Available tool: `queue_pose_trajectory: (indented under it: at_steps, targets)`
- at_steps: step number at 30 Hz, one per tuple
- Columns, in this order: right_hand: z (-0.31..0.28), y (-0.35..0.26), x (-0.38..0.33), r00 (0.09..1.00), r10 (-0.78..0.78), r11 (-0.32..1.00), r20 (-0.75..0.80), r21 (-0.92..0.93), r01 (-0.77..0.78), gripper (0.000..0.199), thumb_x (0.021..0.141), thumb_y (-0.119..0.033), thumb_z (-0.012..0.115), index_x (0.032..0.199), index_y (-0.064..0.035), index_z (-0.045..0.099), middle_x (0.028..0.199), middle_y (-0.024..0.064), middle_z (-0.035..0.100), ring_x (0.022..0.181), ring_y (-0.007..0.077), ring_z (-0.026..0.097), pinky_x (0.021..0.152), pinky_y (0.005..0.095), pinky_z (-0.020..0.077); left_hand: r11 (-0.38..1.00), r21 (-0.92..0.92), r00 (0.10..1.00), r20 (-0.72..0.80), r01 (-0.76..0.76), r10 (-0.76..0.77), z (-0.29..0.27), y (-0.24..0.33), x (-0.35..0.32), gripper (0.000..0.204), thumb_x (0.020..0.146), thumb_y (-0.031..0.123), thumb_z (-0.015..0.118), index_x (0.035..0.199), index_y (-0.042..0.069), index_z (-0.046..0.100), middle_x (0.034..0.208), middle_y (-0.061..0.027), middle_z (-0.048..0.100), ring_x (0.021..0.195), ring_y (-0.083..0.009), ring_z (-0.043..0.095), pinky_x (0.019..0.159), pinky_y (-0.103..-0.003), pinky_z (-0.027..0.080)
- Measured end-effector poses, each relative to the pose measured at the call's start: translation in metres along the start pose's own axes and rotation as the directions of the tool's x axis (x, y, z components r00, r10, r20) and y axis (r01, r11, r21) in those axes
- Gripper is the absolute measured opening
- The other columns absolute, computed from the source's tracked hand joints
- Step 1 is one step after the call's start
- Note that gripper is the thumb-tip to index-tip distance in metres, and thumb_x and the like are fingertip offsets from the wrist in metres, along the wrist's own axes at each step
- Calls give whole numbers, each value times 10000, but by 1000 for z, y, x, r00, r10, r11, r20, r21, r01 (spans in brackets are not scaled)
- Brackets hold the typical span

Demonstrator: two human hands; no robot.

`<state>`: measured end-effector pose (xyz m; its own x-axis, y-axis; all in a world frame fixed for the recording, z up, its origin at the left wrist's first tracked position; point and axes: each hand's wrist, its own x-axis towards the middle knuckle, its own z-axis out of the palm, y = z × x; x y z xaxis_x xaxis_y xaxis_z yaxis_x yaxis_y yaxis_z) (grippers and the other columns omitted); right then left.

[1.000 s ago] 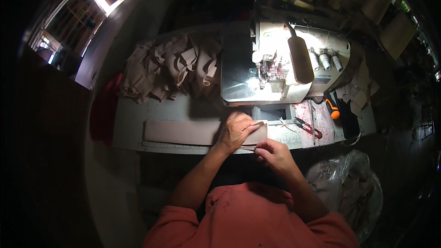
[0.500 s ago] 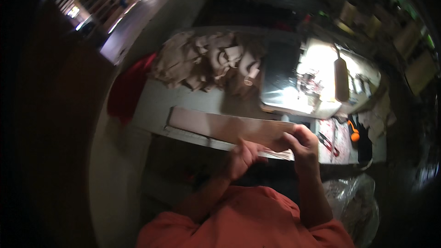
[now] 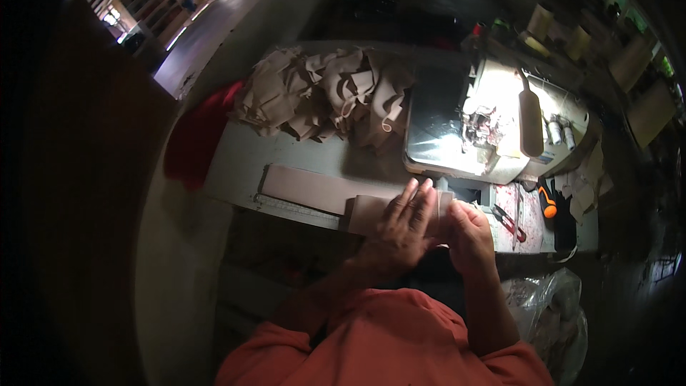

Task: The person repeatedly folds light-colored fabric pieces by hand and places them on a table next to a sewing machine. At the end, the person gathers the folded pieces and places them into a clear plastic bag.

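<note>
A long beige fabric strip [image 3: 307, 187] lies along the front of the work table. Over its right part sits a shorter beige fabric piece [image 3: 364, 213], which looks folded. My left hand [image 3: 404, 223] rests flat on this piece, fingers stretched toward the sewing machine [image 3: 525, 111]. At the piece's right end my right hand [image 3: 470, 234] is closed, thumb and fingers pinching the fabric edge. The left palm covers the middle of the piece. A measuring scale [image 3: 296, 209] runs along the table edge below the long strip.
Crumpled beige fabric pieces [image 3: 286, 93] are heaped at the back left, beside a red cloth [image 3: 204, 136]. Thread snips [image 3: 509, 223] and an orange-handled tool [image 3: 547, 201] lie right of my hands. A clear plastic bag [image 3: 554, 314] hangs or stands below. Thread cones [image 3: 541, 21] stand farther back.
My left hand has gone from under the fabric's near edge to lying flat on top. A shorter fabric piece now shows over the long strip. My right hand still grips the right end.
</note>
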<state>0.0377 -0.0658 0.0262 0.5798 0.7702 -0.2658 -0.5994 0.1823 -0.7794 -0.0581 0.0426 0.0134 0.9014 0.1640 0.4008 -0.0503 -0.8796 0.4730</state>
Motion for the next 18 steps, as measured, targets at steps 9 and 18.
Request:
queue_pose_trajectory:
  at_steps: [9, 18]
  targets:
    - [-20, -7, -19, 992, -23, 966, 125, -254, 54, 173, 800, -40, 512, 950, 44, 522, 820, 47, 568, 728, 96, 549, 668, 220, 462, 550, -724, 897, 425, 417, -121, -7, -23, 25, 549, 837, 248, 477, 1252, -33, 251, 1243, -196, 350, 1163, -253, 338, 942, -317, 293]
    - [-9, -14, -18, 993, -8, 933, 119, -355, 50, 275, 764, -7, 547, 1021, 24, 455, 831, 68, 560, 739, 99, 550, 647, 216, 456, 568, -655, 860, 454, 499, -232, -25, -21, 47, 109, 746, 95, 602, 728, -1, 555, 704, 4, 495, 646, -64, 472, 574, -196, 384]
